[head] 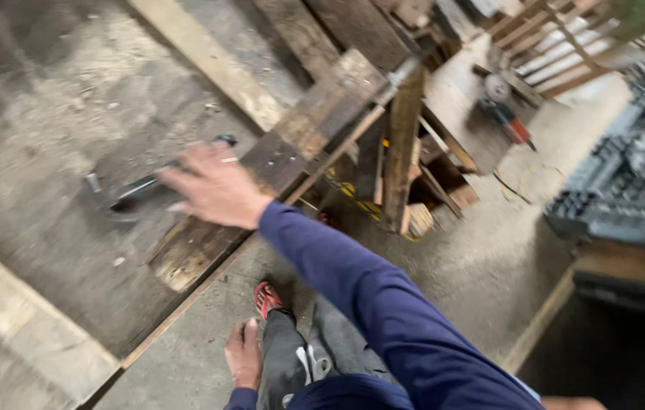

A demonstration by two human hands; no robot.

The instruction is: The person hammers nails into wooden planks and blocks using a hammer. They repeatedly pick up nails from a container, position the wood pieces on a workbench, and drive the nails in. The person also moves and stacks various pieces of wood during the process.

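Rough, dusty boards make up a workbench [49, 250] in a cluttered wood workshop, with a concrete floor [482, 258] below it, all seen from the head camera. Stretched forward over the bench, the right hand [216, 186] comes out of a dark blue sleeve [368, 296]; its fingers are spread and blurred, and whether they grip anything cannot be told. Just under and to the left of that hand lies a dark metal tool [129, 191], long and slim with a shiny grey end pointing left, its handle end passing beneath the fingers. Beneath the hand and running away to its upper right is a worn, dark-stained plank [315, 121] with a pale chipped end nearer the body. Low in the picture, the left hand [243, 355] rests flat and relaxed against the grey trouser leg [284, 364], holding nothing. Just above it a red shoe [265, 298] stands on the floor. Far to the right of the reaching hand an angle grinder [506, 114] with a red body lies on a wooden top, and dark plastic crates [626, 190] sit further right.
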